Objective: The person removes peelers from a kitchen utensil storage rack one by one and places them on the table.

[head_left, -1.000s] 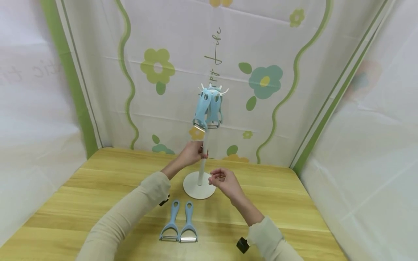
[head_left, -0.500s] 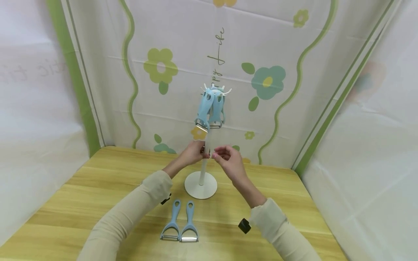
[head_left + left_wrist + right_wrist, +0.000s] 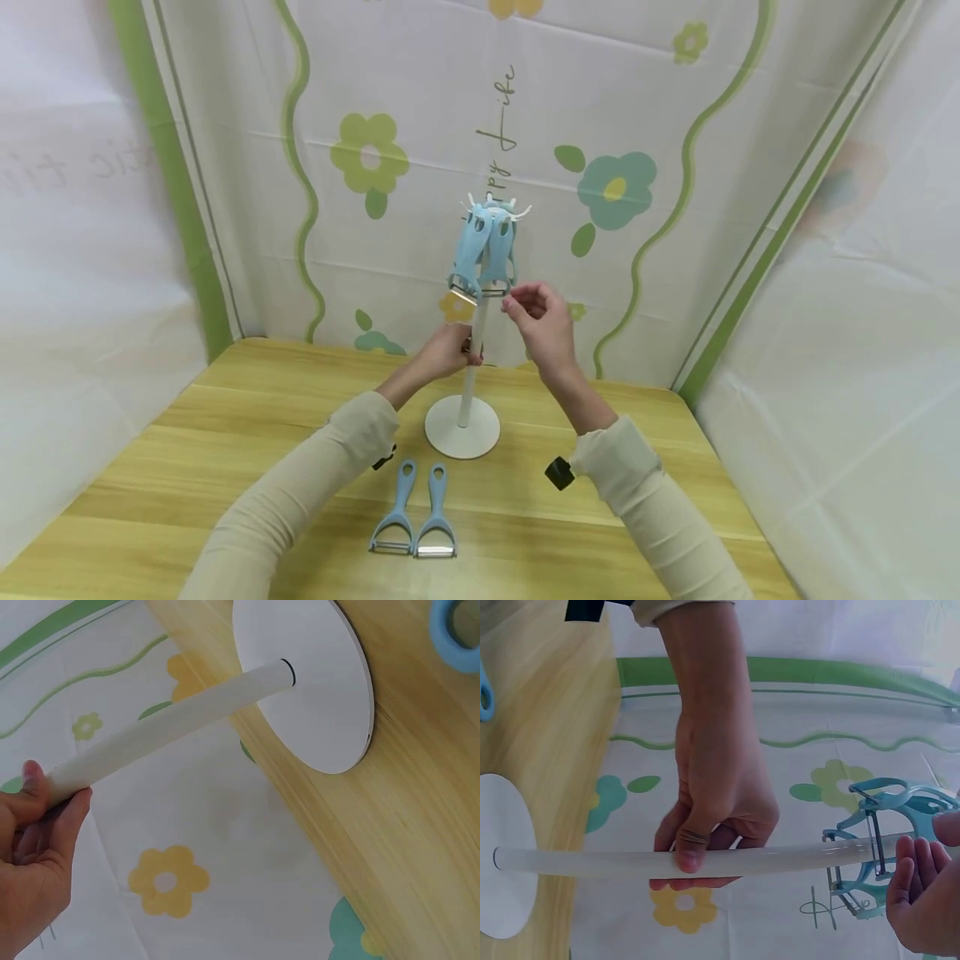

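Observation:
My left hand (image 3: 444,352) grips the white pole (image 3: 470,387) of an upright stand, thumb and fingers wrapped round its middle. Several light-blue peelers (image 3: 472,242) hang by their handle holes from the hooks (image 3: 521,213) at the top. My right hand (image 3: 551,329) is raised just to the right of their blades, fingers loosely curled. The right wrist view has the right hand (image 3: 934,907) beside the hanging peelers (image 3: 885,806), with nothing seen in its fingers. Contact with a peeler cannot be made out.
The stand's round white base (image 3: 446,433) rests on the wooden table (image 3: 637,467). Two more blue peelers, a left one (image 3: 400,500) and a right one (image 3: 435,508), lie side by side in front of it. A flowered curtain (image 3: 450,108) hangs behind the table.
My right hand has risen from near the base, up alongside the pole, to the level of the hanging peelers' blades. The left hand keeps its hold on the pole.

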### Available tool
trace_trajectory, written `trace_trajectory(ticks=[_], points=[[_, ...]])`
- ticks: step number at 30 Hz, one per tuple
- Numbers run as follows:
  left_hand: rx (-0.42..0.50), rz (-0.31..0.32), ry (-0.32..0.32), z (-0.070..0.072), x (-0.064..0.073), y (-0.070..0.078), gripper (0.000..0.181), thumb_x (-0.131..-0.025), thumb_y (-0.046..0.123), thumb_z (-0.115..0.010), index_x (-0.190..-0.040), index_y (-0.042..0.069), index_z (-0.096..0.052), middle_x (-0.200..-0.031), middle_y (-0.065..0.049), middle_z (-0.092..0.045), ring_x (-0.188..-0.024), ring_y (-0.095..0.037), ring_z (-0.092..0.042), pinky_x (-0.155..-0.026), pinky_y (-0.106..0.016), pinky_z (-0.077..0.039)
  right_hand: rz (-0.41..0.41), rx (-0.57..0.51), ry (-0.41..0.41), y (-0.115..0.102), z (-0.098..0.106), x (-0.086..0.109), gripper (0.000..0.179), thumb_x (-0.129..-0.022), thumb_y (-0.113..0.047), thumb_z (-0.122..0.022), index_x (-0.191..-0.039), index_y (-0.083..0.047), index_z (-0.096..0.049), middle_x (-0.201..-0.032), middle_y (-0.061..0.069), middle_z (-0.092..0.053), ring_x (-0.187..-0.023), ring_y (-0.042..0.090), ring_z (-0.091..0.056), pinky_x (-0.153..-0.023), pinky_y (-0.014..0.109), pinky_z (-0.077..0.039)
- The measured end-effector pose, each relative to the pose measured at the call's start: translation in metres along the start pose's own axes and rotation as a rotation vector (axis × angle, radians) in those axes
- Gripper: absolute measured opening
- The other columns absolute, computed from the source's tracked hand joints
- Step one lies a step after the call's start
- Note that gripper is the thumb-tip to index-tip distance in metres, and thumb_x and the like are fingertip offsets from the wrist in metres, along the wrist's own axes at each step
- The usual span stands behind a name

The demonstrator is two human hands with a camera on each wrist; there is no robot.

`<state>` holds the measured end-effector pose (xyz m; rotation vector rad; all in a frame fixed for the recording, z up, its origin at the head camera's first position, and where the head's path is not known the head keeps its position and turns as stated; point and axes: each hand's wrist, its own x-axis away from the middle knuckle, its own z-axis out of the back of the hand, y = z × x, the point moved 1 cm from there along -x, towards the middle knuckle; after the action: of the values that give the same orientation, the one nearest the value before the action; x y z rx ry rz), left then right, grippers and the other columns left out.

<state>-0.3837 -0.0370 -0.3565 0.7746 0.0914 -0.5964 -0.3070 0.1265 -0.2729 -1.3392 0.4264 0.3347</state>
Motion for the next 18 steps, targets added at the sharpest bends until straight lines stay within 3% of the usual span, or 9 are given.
trace_trajectory(ticks=[10, 18], points=[[0.009, 0.019, -0.001, 0.000, 0.000, 0.002, 0.008, -0.088, 0.000, -0.073, -0.091, -0.001, -0.066, -0.086, -0.011, -0.071, -0.082, -0.018, -0.072, -0.075, -0.031, -0.061, 0.014, 0.040, 0.052, -0.014, 0.002, -0.018, 0.028, -0.096, -0.016, -0.068, -0.117, 0.001, -0.061, -0.112, 0.012, -0.066, -0.106, 0.020, -0.065, -0.098, 0.031, -0.055], [0.020, 0.053, 0.000, 0.000, 0.001, 0.005, 0.008, -0.088, 0.001, -0.073, -0.091, 0.000, -0.066, -0.087, -0.011, -0.071, -0.083, -0.019, -0.072, -0.075, -0.032, -0.061, 0.026, 0.078, 0.065, -0.027, -0.004, -0.032, 0.032, -0.093, -0.018, -0.071, -0.120, -0.002, -0.062, -0.115, 0.012, -0.066, -0.106, 0.021, -0.063, -0.096, 0.034, -0.054]])
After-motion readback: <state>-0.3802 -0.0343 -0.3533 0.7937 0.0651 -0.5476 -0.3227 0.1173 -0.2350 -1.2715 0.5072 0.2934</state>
